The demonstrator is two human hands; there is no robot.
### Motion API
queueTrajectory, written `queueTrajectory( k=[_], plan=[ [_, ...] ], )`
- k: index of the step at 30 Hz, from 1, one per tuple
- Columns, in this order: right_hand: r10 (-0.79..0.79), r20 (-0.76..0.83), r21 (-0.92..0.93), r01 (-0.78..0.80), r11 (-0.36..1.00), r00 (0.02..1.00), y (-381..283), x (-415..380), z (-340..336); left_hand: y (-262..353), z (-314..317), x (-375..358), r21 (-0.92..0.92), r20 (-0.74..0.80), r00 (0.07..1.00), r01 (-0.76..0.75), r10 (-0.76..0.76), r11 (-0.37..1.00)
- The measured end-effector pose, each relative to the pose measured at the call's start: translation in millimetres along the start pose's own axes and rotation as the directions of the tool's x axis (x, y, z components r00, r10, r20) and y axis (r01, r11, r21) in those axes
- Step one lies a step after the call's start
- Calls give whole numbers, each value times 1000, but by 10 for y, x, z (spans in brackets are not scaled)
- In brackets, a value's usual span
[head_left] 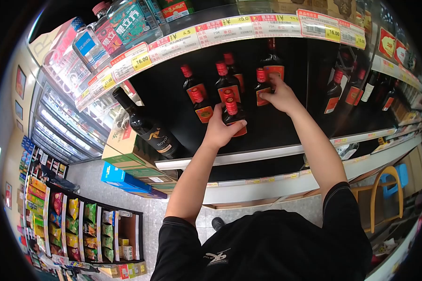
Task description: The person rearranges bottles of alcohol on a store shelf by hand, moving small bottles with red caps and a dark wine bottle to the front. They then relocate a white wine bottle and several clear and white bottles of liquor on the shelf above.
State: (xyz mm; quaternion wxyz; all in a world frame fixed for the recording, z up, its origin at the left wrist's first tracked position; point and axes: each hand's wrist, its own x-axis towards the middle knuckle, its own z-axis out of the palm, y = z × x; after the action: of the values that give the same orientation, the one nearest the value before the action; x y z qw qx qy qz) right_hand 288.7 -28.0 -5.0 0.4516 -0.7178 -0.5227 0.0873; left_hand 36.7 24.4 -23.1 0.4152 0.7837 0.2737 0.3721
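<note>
My left hand (222, 127) is wrapped around a small dark liquor bottle (234, 117) with a red cap near the shelf's front; a second red cap shows just behind it. To the right, my right hand (282, 95) grips another small red-capped liquor bottle (261, 86) by its side, thumb low on the orange-red label. Behind that hand stands a taller dark bottle (273, 60) with a similar label. Several matching small bottles (203, 110) stand upright to the left of and behind my left hand. The bottles' undersides are hidden.
A large dark wine bottle (151, 124) stands at the shelf's left end, beside stacked cartons (126, 154). Overhead runs a shelf edge with price tags (211, 36). More bottles (334, 91) stand to the right. A wooden chair (393, 206) and a snack rack (82, 225) flank me.
</note>
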Motion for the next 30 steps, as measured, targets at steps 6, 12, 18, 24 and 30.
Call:
queueTrajectory(
  k=[6, 12, 18, 24, 30],
  plan=[
    [-46, 45, -39, 48, 998, 998, -81, -31, 14, -45, -10, 14, -17, 16, 1000, -3, 3, 1000],
    [83, 251, -94, -61, 994, 964, -299, -126, -208, -75, -44, 30, -60, 44, 999, 30, -27, 998],
    [-18, 316, -75, 44, 996, 949, -358, -297, -242, -53, -170, 5, -111, 118, 992, 66, -53, 992],
    [-113, 329, -55, 138, 989, 938, -417, -377, -46, -70, -351, -103, -167, 174, 983, 94, -65, 981],
    [-71, 426, -78, 114, 990, 902, -728, -452, 89, 14, -478, -230, -240, 200, 977, 126, -78, 963]
  ],
)
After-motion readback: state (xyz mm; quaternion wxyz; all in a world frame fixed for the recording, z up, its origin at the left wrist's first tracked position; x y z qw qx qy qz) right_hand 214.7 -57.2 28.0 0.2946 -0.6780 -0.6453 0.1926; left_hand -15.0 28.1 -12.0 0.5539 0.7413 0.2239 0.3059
